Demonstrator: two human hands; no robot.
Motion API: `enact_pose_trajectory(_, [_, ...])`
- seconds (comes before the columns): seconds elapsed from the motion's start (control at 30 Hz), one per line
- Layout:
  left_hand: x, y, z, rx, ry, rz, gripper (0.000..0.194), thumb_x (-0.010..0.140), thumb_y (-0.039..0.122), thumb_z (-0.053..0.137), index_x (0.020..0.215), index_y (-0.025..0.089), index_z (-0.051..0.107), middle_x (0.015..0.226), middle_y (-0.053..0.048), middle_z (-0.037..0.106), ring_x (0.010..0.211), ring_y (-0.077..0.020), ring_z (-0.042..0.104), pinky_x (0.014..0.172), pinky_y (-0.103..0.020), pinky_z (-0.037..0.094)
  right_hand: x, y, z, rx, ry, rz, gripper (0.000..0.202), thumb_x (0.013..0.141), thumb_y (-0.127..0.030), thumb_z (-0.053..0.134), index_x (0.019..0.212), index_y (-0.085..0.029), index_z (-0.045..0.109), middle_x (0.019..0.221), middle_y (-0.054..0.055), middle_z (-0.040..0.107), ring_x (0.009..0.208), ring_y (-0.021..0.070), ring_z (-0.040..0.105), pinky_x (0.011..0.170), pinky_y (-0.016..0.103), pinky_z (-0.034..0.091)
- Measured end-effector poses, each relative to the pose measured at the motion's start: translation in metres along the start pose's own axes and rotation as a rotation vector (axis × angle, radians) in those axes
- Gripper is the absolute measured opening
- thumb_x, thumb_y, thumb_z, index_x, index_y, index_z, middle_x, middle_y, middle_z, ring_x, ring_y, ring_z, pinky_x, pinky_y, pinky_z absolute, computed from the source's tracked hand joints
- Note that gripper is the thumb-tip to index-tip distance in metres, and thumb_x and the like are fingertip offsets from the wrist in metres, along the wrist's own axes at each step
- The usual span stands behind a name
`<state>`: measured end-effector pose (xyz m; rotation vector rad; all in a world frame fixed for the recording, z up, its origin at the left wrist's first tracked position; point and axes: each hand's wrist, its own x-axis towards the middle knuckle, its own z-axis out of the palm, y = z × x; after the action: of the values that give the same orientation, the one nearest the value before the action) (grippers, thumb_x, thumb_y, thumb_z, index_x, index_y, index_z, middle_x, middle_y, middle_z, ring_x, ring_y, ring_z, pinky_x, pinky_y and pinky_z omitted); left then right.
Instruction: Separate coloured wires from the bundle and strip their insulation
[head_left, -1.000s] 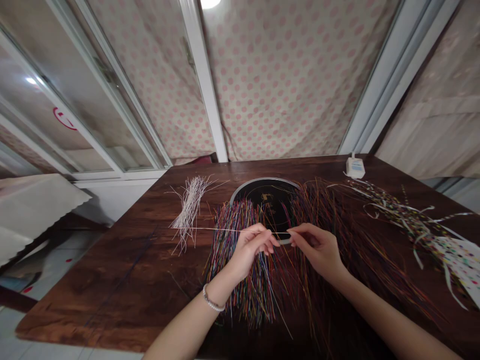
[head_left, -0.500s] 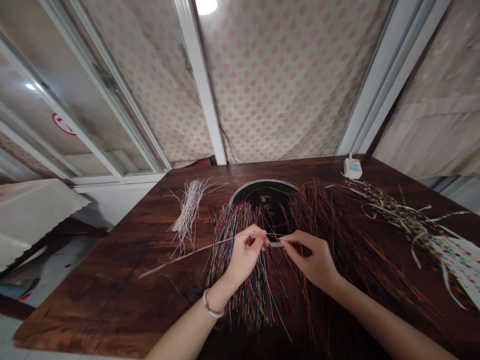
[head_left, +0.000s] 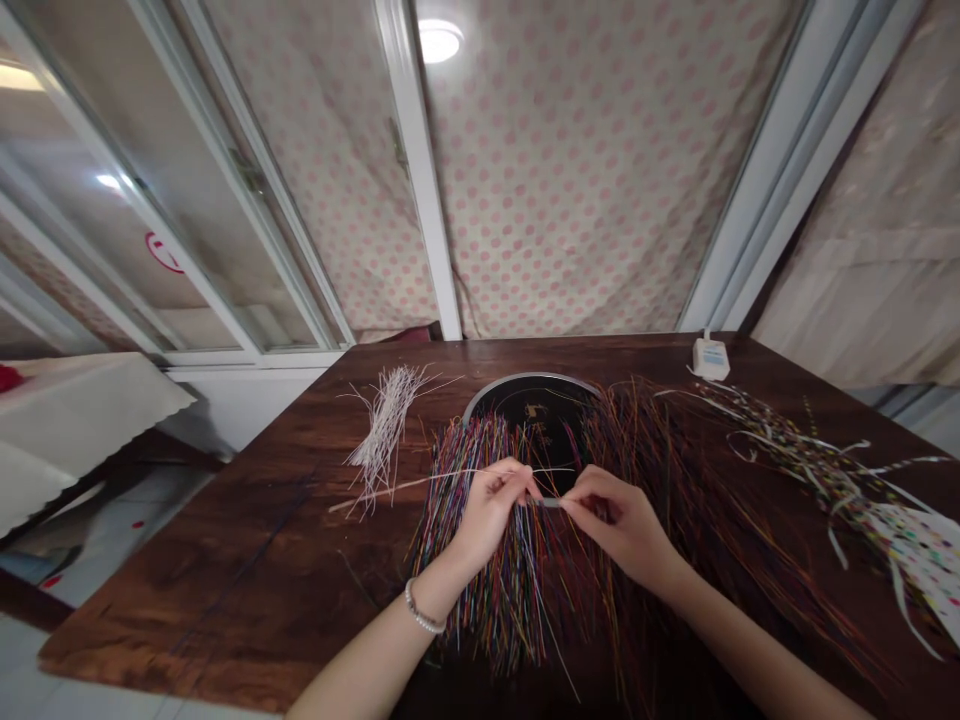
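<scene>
My left hand [head_left: 491,507], with a beaded bracelet at the wrist, pinches a thin pale strand [head_left: 409,485] that trails off to the left. Its short end pokes out past the fingertips toward the right. Close beside it, my right hand [head_left: 615,515] is closed in a pinch; what lies between its fingertips is too small to make out. Both hands are over the near edge of a round black tray [head_left: 525,400] with a pale rim. Multicoloured strands [head_left: 480,570] lie in a thick bundle under my left hand, and orange and dark strands [head_left: 697,500] spread beneath and beyond my right.
White strands [head_left: 388,420] lie in a pile at the left of the wooden table [head_left: 247,560]. A white box [head_left: 709,358] stands at the back right. Dotted ribbons [head_left: 810,450] stretch along the right side. A cloth-covered table [head_left: 82,420] is at far left.
The view has tilted up slightly. The pale strand's long tail has shifted right, and its short end shows farther past my left fingertips. Both hands remain pinched near each other.
</scene>
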<state>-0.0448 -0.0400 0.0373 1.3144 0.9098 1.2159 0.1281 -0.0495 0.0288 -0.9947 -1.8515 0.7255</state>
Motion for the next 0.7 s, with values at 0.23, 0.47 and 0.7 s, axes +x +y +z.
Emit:
enact_pose_trajectory(0.23, [-0.005, 0.003, 0.003, 0.007, -0.208, -0.036, 0.028, 0.077, 0.034, 0.051, 0.060, 0.015, 0.061, 0.061, -0.005, 0.060, 0.058, -0.0129, 0.048, 0.059, -0.025, 0.035, 0.005, 0.003, -0.029, -0.215, 0.111, -0.169, 0.006, 0.076, -0.021, 0.057, 0.072, -0.021, 0.062, 0.068, 0.004, 0.054, 0.069, 0.0187, 0.049, 0.065, 0.034, 0.040])
enact_pose_trajectory(0.47, [-0.005, -0.003, 0.001, -0.231, -0.142, -0.075, 0.026, 0.076, 0.033, 0.053, 0.058, 0.014, 0.056, 0.058, -0.006, 0.058, 0.056, -0.0121, 0.044, 0.059, -0.025, 0.033, 0.005, 0.008, -0.016, -0.104, -0.103, -0.052, 0.017, 0.079, -0.024, 0.053, 0.064, -0.019, 0.058, 0.063, 0.002, 0.050, 0.062, 0.0152, 0.047, 0.058, 0.029, 0.038])
enact_pose_trajectory(0.7, [0.001, -0.009, -0.006, -0.087, -0.048, 0.000, 0.030, 0.079, 0.033, 0.048, 0.058, 0.014, 0.059, 0.059, -0.005, 0.058, 0.057, -0.0122, 0.043, 0.061, -0.026, 0.033, -0.004, -0.010, -0.013, 0.005, -0.093, -0.031, 0.019, 0.079, -0.027, 0.053, 0.063, -0.018, 0.055, 0.062, 0.001, 0.047, 0.062, 0.0147, 0.045, 0.058, 0.028, 0.035])
